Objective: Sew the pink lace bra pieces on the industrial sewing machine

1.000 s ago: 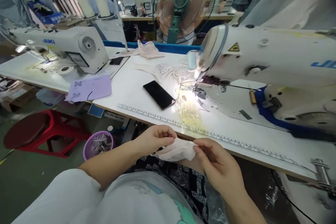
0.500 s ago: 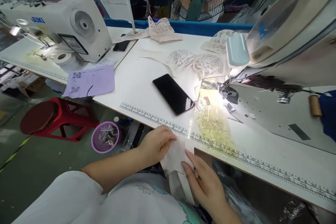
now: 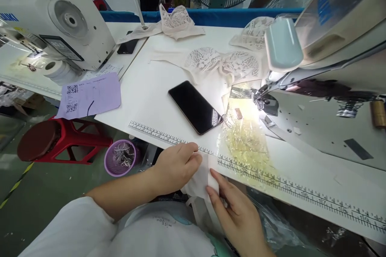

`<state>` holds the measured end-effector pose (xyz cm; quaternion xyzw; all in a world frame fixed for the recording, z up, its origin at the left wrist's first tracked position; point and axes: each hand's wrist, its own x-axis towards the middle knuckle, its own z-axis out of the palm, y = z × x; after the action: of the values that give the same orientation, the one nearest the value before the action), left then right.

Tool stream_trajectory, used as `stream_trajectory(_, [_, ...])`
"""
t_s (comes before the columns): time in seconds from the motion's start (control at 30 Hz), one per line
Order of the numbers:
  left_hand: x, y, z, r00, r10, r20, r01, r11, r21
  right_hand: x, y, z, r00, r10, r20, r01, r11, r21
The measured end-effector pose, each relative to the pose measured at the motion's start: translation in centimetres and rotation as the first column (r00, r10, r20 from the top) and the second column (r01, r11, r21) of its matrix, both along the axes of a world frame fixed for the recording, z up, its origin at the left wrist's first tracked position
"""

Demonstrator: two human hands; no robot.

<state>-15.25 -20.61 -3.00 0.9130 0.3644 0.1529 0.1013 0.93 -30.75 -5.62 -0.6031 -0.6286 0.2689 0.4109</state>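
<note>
A thin white cloth (image 3: 196,180) is stretched between two bare hands at the front edge of the desk (image 3: 144,100), its lower part hanging toward the lap. The left hand (image 3: 177,166) has thumb and curled fingers closed on the cloth's upper end; the right hand (image 3: 235,209) pinches its side edge, thumb against fingertips. The handling looks partway through: the cloth is spread, but neither grip has let go, and it is well away from the needle of the sewing machine (image 3: 331,64). Whether it carries any finished stitching I can't fairly say, since the fingers cover much of it and its surface is washed out.

Just beyond the hands, a ruler scale (image 3: 171,138) runs along the desk's edge, and a black phone (image 3: 195,107) lies behind it. To the phone's right, clear plastic over a yellow patch (image 3: 247,136) reaches toward the needle. Farther back lies a lace bra (image 3: 205,59), seemingly further made up, with both cups joined. A purple bin (image 3: 109,162) and a red stool (image 3: 39,138) stand on the floor at the left.
</note>
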Motion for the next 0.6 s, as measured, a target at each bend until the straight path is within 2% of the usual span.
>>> stream_trajectory(0.17, [-0.3,0.7,0.7,0.987,-0.162,0.025,0.151,0.960,0.238,0.0,-0.1,-0.4,0.999,-0.043,-0.023,0.042,0.997,-0.068])
stream_trajectory(0.27, [-0.6,0.4,1.1,0.978,-0.207,0.005,0.199,0.947,0.254,0.1,-0.2,-0.3,0.999,-0.032,-0.019,0.029,0.993,-0.112])
stream_trajectory(0.43, [-0.7,-0.8,1.2,0.987,-0.152,-0.059,0.162,0.949,0.271,-0.1,-0.1,0.2,0.997,-0.069,-0.033,0.060,0.975,-0.215])
stream_trajectory(0.6, [-0.8,-1.6,0.7,0.993,-0.093,-0.070,0.109,0.956,0.271,-0.4,0.1,0.5,0.996,-0.067,-0.054,0.051,0.965,-0.258])
